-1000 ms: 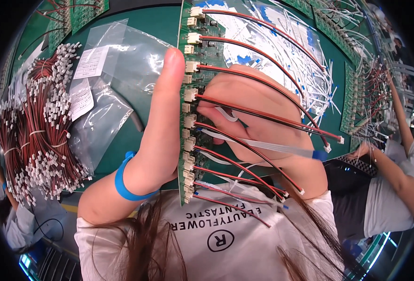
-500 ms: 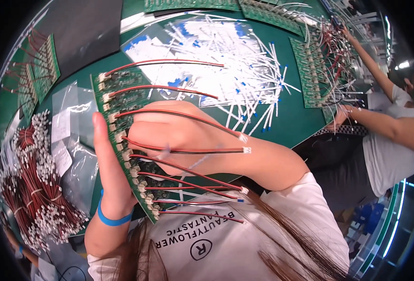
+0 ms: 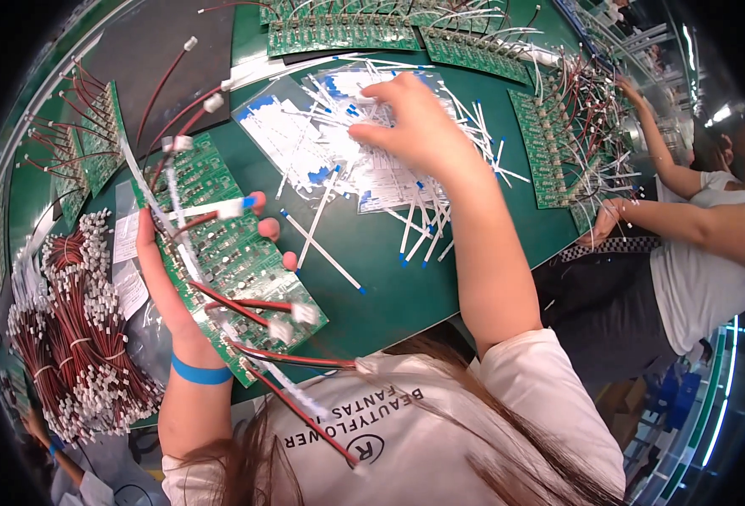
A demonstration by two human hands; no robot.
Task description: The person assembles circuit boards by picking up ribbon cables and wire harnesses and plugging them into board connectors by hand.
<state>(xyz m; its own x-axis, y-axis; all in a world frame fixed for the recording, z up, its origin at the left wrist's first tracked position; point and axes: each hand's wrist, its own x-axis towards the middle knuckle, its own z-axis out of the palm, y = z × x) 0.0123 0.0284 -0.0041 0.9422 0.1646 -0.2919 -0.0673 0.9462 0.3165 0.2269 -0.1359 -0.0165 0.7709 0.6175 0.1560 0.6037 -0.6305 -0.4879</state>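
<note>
Head view, from the left: tied bundles of red-and-black wires (image 3: 73,337) lie on the green table (image 3: 381,278). Next comes the left hand (image 3: 166,295), clamped on a green circuit board (image 3: 237,261), thumb along one long side and fingertips (image 3: 268,228) showing past the other, so it sits tilted above the table. I'd guess it is light and stiff but fragile across its small parts; the long edges look the safest hold, clear of the attached leads (image 3: 292,361) (loose as they are, they could snag). Further right, the right hand (image 3: 410,126) is over a heap of white flat cables (image 3: 389,173), thumb and forefinger apart; whether it touches any, I cannot tell. Those strips should be feather-light, bendy, slightly slippery, best pinched near a blue end (image 3: 362,290). Far right, a co-worker's hand (image 3: 607,221) is near more wired boards (image 3: 543,143).
</note>
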